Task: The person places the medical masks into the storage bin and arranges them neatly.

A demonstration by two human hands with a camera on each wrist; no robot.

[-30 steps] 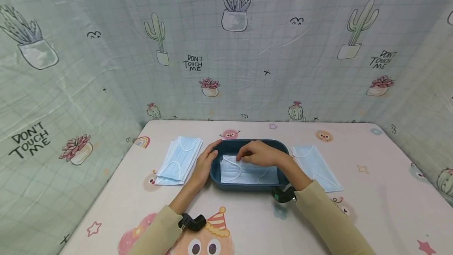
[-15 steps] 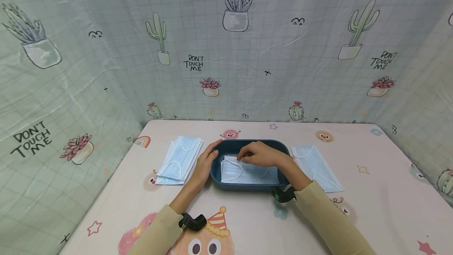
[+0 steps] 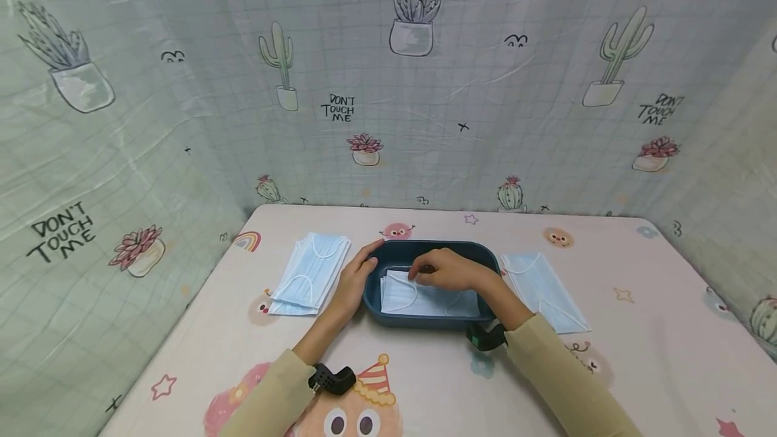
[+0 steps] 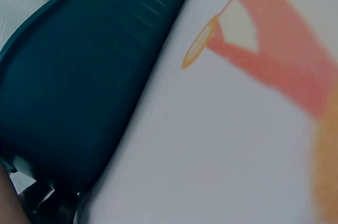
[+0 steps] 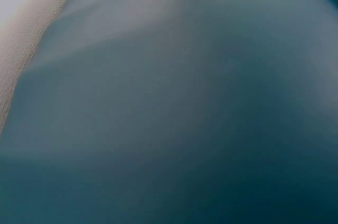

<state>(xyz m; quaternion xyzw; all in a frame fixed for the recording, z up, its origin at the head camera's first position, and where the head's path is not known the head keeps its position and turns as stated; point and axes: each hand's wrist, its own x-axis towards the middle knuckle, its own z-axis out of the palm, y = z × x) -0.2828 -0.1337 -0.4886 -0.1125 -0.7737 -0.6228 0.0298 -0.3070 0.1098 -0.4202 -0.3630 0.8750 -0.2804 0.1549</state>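
A dark blue plastic bin (image 3: 419,322) sits in the middle of the table in the head view, with a small stack of light blue face masks (image 3: 397,297) lying flat inside. My left hand (image 3: 350,287) rests along the bin's left side, fingers fairly straight and thumb at the rim. Reaching in over the right end, my right hand (image 3: 446,268) has its fingers curled down and pinches the top mask near its upper left, beside the ear loop. The left wrist view shows the bin's outer wall (image 4: 95,76). Only blurred blue wall (image 5: 158,108) fills the right wrist view.
Left of the bin lies a fanned stack of face masks (image 3: 309,274). On its right are more masks (image 3: 546,292), partly behind my right forearm. A patterned cloth (image 3: 637,356) covers the table, and a printed curtain (image 3: 413,106) rises behind and at both sides.
The head view has shifted very slightly. Both hands keep their places at the bin, and the masks lie as before.
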